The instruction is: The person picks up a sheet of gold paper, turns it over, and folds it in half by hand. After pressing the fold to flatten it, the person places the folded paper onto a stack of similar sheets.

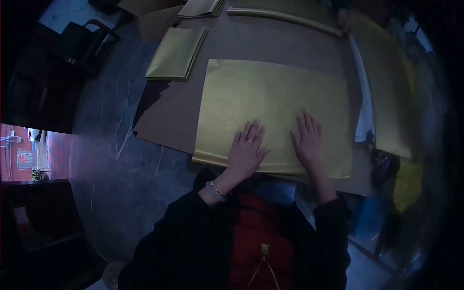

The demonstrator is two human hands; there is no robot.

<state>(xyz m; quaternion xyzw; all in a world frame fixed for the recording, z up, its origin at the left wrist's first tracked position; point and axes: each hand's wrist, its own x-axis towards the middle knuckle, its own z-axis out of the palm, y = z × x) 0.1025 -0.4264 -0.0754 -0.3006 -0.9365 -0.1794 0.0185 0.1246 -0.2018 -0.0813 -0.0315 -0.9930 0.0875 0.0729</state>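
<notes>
A large gold sheet point(270, 92) lies spread on the brown table board, with a folded or rolled edge along its near left side. My left hand point(247, 150) rests flat on its lower middle, fingers slightly apart, a ring on one finger and a bracelet at the wrist. To the right of it, my right hand point(307, 140) lies palm down on the same sheet with its fingers stretched out. Neither hand grips anything.
A folded gold stack point(175, 54) sits at the board's left edge, another point(200, 7) beyond it. Across the back runs a gold roll point(285, 18), near a co-worker's hand point(342, 20). More gold sheeting point(386, 92) is at the right. A dark chair point(79, 41) stands back left.
</notes>
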